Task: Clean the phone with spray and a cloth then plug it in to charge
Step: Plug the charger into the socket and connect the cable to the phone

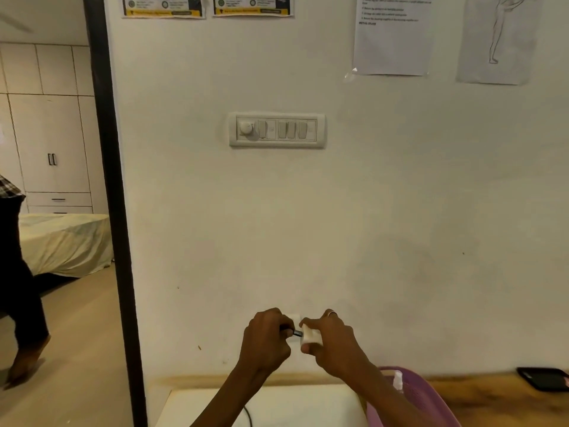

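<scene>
Cream-coloured wall (pixel 369 211) fills most of the frame, with a dark door frame (pixel 114 211) running down the left side. Through the doorway, at the far left, are pale cupboards (pixel 46 118), a bed (pixel 64 241) with a light cover and a wooden floor (pixel 70 349); part of a person (pixel 15 288) in dark trousers stands at the left edge. Papers are taped along the top of the wall: two yellow-banded notices (pixel 207 6) at upper centre, a printed sheet (pixel 392 35) and a line drawing of a figure (pixel 497 38) at upper right. A white switch panel (pixel 277 130) with a round knob and several switches sits above the middle of the frame.

Along the bottom runs a wooden surface (pixel 492 405) with a white pad (pixel 277 408) at centre. A purple basket (pixel 431 405) stands at lower right, a small white spray bottle (pixel 397 380) showing at its rim. The phone (pixel 543 379), dark and flat, lies on the surface at the far lower right, well apart from both hands.

At lower centre, both hands are raised close to the wall. The left hand (pixel 266 337) pinches a dark cable plug (pixel 295 333) between closed fingertips. The right hand (pixel 331 339), a ring on one finger, grips a white charger block (pixel 310 335). The plug's tip touches the block's side. A dark cable (pixel 248 417) shows on the pad below the left arm.
</scene>
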Tool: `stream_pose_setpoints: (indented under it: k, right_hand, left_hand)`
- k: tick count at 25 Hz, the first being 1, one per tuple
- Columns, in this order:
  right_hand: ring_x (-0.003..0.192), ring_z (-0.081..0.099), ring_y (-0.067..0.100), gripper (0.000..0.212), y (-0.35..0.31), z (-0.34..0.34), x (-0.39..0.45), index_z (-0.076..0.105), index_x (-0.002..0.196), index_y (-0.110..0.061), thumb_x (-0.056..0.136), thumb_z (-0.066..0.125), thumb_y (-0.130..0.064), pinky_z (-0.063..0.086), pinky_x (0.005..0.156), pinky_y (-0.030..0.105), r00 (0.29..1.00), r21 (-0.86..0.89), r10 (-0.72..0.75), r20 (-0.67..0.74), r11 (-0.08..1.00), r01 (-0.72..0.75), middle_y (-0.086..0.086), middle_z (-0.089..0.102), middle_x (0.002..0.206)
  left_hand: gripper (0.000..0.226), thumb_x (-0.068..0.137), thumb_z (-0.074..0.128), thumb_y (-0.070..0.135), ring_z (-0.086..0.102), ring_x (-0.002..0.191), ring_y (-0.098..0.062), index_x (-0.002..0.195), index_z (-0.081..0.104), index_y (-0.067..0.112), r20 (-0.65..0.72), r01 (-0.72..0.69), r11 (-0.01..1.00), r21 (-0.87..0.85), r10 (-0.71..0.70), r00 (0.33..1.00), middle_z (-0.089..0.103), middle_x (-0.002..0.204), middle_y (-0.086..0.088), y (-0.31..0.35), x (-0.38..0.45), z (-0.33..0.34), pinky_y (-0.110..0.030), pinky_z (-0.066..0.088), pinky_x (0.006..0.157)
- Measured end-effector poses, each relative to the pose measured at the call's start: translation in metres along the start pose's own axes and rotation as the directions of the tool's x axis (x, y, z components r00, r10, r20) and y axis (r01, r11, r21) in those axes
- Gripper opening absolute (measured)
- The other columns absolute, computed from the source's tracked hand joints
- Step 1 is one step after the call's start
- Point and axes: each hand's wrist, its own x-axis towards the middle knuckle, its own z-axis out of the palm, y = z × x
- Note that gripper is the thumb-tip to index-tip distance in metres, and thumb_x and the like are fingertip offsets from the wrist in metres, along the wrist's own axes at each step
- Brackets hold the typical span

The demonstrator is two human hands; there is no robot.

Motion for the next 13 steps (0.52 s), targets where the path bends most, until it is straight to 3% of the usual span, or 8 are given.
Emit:
stream_pose_setpoints:
  k: [2,6,9,13]
  right_hand:
    - [0.073,0.050,0.009,0.043,-0.001,0.003,-0.001,0.054,0.124,-0.035,0.083,0.068,-0.032,0.035,0.051,0.007,0.999,0.006,0.036,0.002,0.999,-0.036,-0.006,0.041,0.103]
    - [0.081,0.049,0.013,0.044,-0.003,0.012,-0.002,0.055,0.122,-0.038,0.081,0.070,-0.033,0.039,0.064,0.012,0.999,-0.003,0.032,0.030,0.999,-0.032,-0.005,0.040,0.103]
    - [0.090,0.056,0.017,0.046,-0.001,0.015,-0.001,0.058,0.120,-0.035,0.078,0.072,-0.024,0.049,0.073,0.017,0.999,-0.016,0.016,0.046,1.000,-0.015,-0.002,0.047,0.110]
    - [0.081,0.055,0.006,0.041,0.003,0.016,0.000,0.061,0.115,-0.029,0.078,0.068,-0.012,0.039,0.061,0.004,0.996,0.108,-0.015,0.093,0.994,0.005,-0.002,0.049,0.111]
  left_hand:
    - [0.017,0.081,0.062,0.014,0.062,0.078,-0.014,0.088,0.075,0.024,0.022,-0.005,0.999,0.047,0.004,1.000,0.066,0.085,0.008,0.000,0.001,-0.002,-0.022,0.040,0.055]
    - [0.014,0.082,0.066,0.018,0.064,0.082,-0.012,0.090,0.076,0.025,0.079,0.090,0.996,0.010,-0.090,0.993,0.070,0.090,0.010,-0.010,-0.004,0.003,-0.028,0.052,0.066]
    - [0.012,0.087,0.067,0.024,0.070,0.077,-0.014,0.088,0.079,0.021,0.251,0.193,0.977,-0.093,-0.164,0.954,0.075,0.088,0.005,-0.019,-0.001,0.002,-0.030,0.058,0.071]
    - [0.044,0.096,0.055,0.044,0.074,0.073,-0.016,0.096,0.075,0.004,0.483,0.412,0.865,-0.286,-0.241,0.842,0.077,0.093,-0.007,-0.014,0.006,0.004,-0.018,0.054,0.059]
